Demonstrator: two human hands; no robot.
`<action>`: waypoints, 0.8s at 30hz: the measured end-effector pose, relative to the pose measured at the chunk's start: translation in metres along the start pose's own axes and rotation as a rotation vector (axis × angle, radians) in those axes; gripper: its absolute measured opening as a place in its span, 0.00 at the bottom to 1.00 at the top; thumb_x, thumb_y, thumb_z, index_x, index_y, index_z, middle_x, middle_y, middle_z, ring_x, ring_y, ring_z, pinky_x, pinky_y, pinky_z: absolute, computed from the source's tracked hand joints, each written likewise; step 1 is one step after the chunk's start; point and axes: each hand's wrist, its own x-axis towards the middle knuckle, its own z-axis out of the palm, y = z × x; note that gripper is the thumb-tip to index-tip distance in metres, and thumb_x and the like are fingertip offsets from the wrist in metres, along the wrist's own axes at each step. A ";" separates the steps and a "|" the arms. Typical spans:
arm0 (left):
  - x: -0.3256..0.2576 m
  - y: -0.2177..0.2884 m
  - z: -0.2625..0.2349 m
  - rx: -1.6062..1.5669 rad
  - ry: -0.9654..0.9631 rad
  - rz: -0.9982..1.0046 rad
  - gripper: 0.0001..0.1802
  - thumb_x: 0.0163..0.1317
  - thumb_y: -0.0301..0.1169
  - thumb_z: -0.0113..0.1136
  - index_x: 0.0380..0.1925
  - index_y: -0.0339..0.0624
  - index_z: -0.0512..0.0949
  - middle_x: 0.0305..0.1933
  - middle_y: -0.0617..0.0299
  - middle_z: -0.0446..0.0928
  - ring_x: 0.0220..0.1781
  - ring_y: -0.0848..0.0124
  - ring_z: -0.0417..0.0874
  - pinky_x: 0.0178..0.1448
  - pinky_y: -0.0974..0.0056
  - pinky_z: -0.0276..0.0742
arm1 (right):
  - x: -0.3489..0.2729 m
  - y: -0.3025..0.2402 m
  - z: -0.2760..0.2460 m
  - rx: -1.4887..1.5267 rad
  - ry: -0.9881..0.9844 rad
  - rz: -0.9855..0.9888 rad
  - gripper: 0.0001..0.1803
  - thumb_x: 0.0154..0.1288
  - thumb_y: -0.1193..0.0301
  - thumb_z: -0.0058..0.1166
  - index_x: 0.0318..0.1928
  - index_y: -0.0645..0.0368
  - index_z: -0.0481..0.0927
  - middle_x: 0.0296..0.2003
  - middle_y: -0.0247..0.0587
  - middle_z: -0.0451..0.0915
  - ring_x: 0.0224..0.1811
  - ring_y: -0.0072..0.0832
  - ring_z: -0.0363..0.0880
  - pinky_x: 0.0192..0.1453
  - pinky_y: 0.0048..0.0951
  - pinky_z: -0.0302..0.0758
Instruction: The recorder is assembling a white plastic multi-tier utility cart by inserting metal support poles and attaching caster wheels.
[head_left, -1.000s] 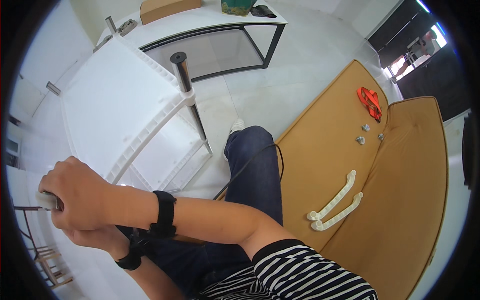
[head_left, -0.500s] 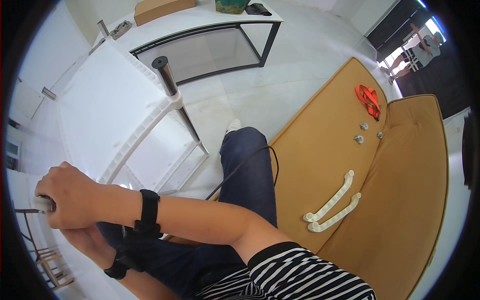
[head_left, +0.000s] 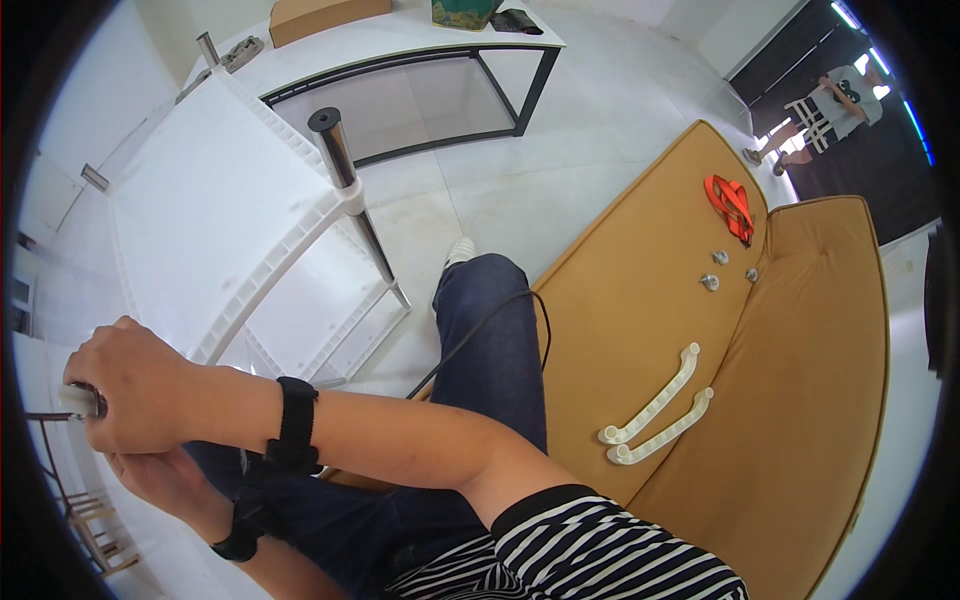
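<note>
At the far left, my right hand (head_left: 140, 385) is wrapped around a short metal tube with a pale end (head_left: 82, 400), at the near corner of a white plastic shelf rack (head_left: 215, 200). Just below it is my left hand (head_left: 175, 485), partly covered by the right one, so its fingers and any hold on the tube are mostly hidden. The rack has tiers with ribbed edges. A chrome tube (head_left: 338, 150) with a dark top stands at its far right corner.
On the tan sofa (head_left: 620, 260) to my right lie two white curved plastic bars (head_left: 660, 430), several small metal casters (head_left: 709, 283) and an orange strap (head_left: 730, 208). A white table (head_left: 420, 45) with a cardboard box stands ahead. A person (head_left: 835, 105) stands at the far right.
The view has shifted slightly. My right hand keeps its grip, while my left hand shows a little more beneath it. The person in the background has lowered a raised arm.
</note>
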 end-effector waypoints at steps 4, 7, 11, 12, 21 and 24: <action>-0.001 -0.008 -0.001 0.054 -0.007 0.067 0.24 0.69 0.37 0.46 0.58 0.31 0.62 0.56 0.53 0.70 0.55 0.67 0.75 0.58 0.65 0.71 | -0.002 0.001 0.001 -0.010 0.027 -0.028 0.10 0.35 0.71 0.53 0.23 0.63 0.78 0.23 0.48 0.78 0.29 0.44 0.75 0.38 0.39 0.72; -0.007 -0.005 0.013 0.062 0.026 0.093 0.24 0.69 0.38 0.46 0.58 0.31 0.62 0.56 0.53 0.70 0.54 0.67 0.75 0.58 0.65 0.71 | -0.002 0.000 0.001 -0.027 0.039 -0.050 0.11 0.35 0.71 0.53 0.23 0.63 0.78 0.22 0.48 0.78 0.29 0.43 0.75 0.39 0.39 0.71; -0.009 -0.006 0.017 0.089 0.072 0.106 0.24 0.70 0.38 0.45 0.58 0.32 0.62 0.56 0.53 0.70 0.55 0.67 0.75 0.58 0.65 0.71 | 0.000 0.003 0.002 -0.011 -0.030 -0.013 0.11 0.35 0.71 0.53 0.24 0.63 0.78 0.23 0.47 0.77 0.31 0.43 0.75 0.42 0.38 0.70; -0.009 -0.007 0.016 0.089 0.073 0.106 0.24 0.70 0.38 0.45 0.58 0.32 0.62 0.56 0.53 0.70 0.55 0.67 0.75 0.58 0.65 0.71 | 0.001 0.003 0.002 -0.009 -0.037 -0.009 0.11 0.35 0.71 0.53 0.24 0.62 0.78 0.23 0.46 0.77 0.32 0.42 0.75 0.43 0.38 0.70; -0.009 -0.009 0.014 0.119 0.010 0.104 0.24 0.70 0.39 0.44 0.56 0.30 0.65 0.55 0.50 0.70 0.55 0.65 0.74 0.58 0.63 0.71 | -0.011 -0.001 -0.016 0.004 -0.138 0.127 0.20 0.48 0.68 0.54 0.42 0.65 0.75 0.34 0.54 0.76 0.39 0.45 0.74 0.43 0.39 0.70; -0.015 0.003 0.030 0.669 -0.047 0.266 0.19 0.70 0.36 0.44 0.51 0.30 0.69 0.52 0.53 0.72 0.54 0.67 0.73 0.59 0.64 0.69 | -0.025 -0.017 -0.044 0.100 -0.150 0.215 0.26 0.53 0.64 0.55 0.49 0.67 0.70 0.38 0.57 0.75 0.42 0.47 0.73 0.45 0.41 0.71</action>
